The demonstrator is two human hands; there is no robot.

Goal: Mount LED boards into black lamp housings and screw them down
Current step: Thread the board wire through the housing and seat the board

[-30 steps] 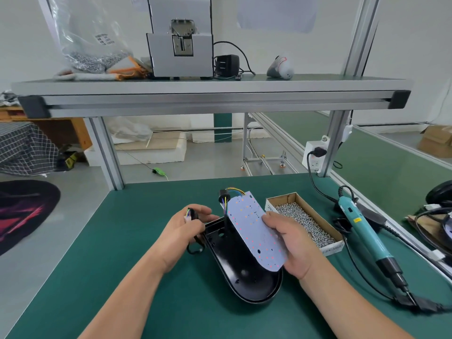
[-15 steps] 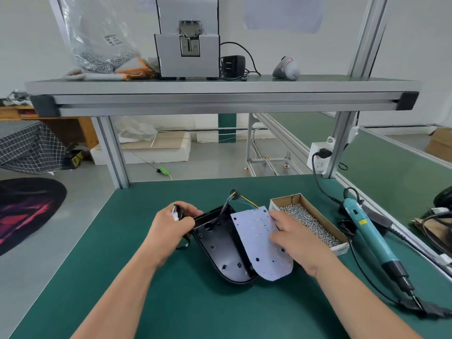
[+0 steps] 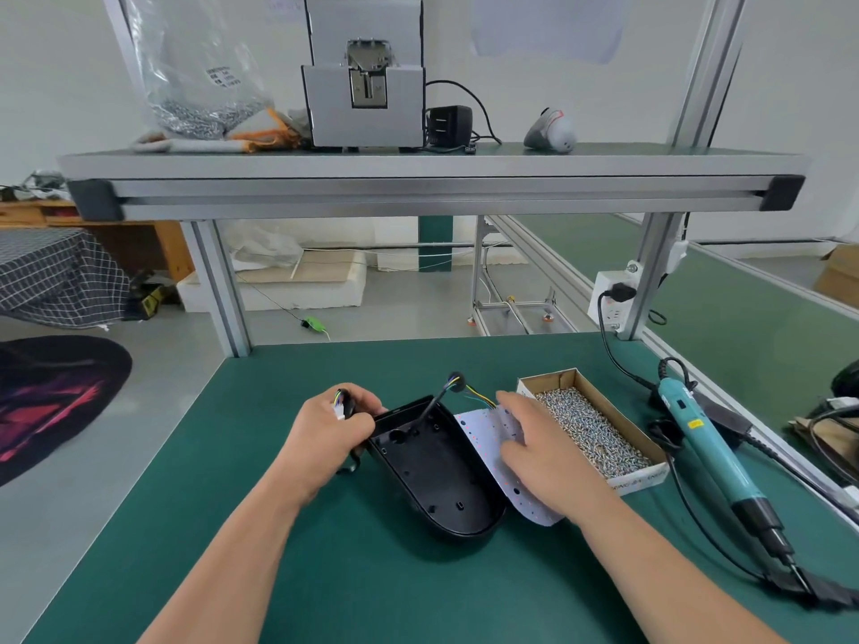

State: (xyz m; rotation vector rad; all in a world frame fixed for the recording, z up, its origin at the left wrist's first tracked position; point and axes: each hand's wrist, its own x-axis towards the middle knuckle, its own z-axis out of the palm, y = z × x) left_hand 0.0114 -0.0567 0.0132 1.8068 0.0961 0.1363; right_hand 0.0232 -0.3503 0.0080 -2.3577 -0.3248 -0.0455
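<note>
A black lamp housing [image 3: 437, 471] lies open side up on the green table. Beside its right edge the white LED board [image 3: 483, 429] lies flat on the table, joined to the housing by coloured wires [image 3: 479, 398] and a black cable. My right hand [image 3: 544, 453] rests flat on the board with straight fingers, covering most of it. My left hand [image 3: 327, 434] is at the housing's left end and grips the cable's white connector [image 3: 341, 409] between thumb and fingers.
A cardboard box of screws [image 3: 595, 429] stands right of the board. A teal electric screwdriver [image 3: 711, 453] with its cord lies further right. An overhead shelf [image 3: 418, 183] on aluminium posts carries a screw feeder and a bag.
My right hand has lowered the LED board from upright over the housing to flat on the table beside it, and now lies on top. The left hand still grips the connector.
</note>
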